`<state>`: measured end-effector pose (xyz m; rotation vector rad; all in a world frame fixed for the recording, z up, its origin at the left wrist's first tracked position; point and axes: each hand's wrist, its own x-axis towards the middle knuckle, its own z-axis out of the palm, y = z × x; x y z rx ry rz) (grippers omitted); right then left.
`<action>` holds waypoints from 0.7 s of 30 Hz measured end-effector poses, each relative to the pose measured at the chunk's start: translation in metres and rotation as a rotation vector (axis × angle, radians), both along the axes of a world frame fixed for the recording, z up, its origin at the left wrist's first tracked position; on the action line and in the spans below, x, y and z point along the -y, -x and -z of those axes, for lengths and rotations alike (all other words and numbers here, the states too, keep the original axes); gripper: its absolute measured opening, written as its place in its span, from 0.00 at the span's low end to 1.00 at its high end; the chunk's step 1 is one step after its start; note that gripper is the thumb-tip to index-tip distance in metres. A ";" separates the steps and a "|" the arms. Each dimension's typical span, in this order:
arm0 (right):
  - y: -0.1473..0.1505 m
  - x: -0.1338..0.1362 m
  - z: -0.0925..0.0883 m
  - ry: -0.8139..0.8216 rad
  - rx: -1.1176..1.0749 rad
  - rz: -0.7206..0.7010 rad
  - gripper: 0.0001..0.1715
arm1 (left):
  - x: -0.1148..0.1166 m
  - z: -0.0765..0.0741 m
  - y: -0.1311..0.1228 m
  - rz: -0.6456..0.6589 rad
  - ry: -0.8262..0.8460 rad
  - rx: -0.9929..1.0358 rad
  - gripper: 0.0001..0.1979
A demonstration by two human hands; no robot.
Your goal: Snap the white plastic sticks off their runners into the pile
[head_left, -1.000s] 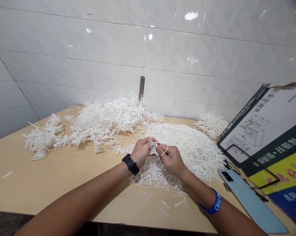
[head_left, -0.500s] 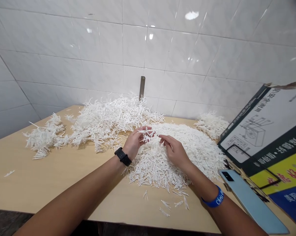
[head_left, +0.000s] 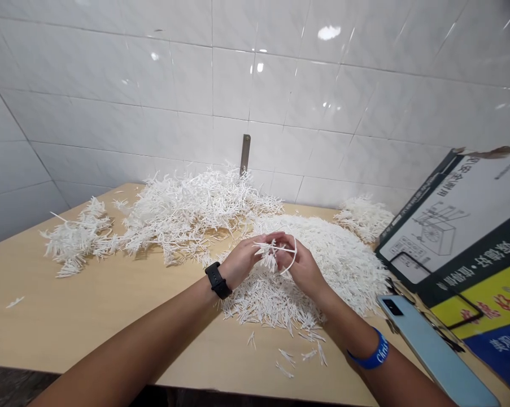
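Observation:
My left hand (head_left: 246, 260) pinches a small bundle of thin white plastic sticks (head_left: 268, 254) above a broad heap of loose white sticks (head_left: 339, 265). My right hand (head_left: 301, 267) meets it at the bundle, its fingers holding a thin white loop, probably an elastic band (head_left: 295, 257). The loop stands around or beside the bundle, and my fingers partly hide where they join. Both hands hover over the heap, and I cannot tell if they touch it.
A tangled pile of branched white plastic sprigs (head_left: 187, 217) lies behind on the pale wooden table (head_left: 89, 305). A smaller clump (head_left: 365, 217) sits to the right. A phone (head_left: 432, 356) and a printed board (head_left: 453, 237) lean at right, before white tiles (head_left: 195, 73).
My right hand has moved left from its open, apart position and now meets my left hand at the bundle. The white loop shows again between them.

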<state>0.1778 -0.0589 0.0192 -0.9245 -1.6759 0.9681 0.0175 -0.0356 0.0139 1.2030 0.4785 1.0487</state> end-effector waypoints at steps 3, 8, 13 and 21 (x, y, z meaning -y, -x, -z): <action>-0.002 0.000 0.000 0.033 0.090 -0.056 0.17 | 0.003 -0.002 0.000 -0.011 0.007 -0.006 0.18; 0.003 0.003 0.007 0.047 0.179 -0.172 0.14 | 0.009 -0.007 -0.002 0.018 0.041 0.043 0.15; 0.004 0.001 0.011 -0.081 0.195 -0.123 0.19 | 0.010 -0.006 -0.004 0.026 0.069 0.075 0.15; 0.009 0.009 0.011 -0.275 0.374 -0.132 0.26 | 0.013 -0.004 -0.013 -0.150 0.247 -0.040 0.03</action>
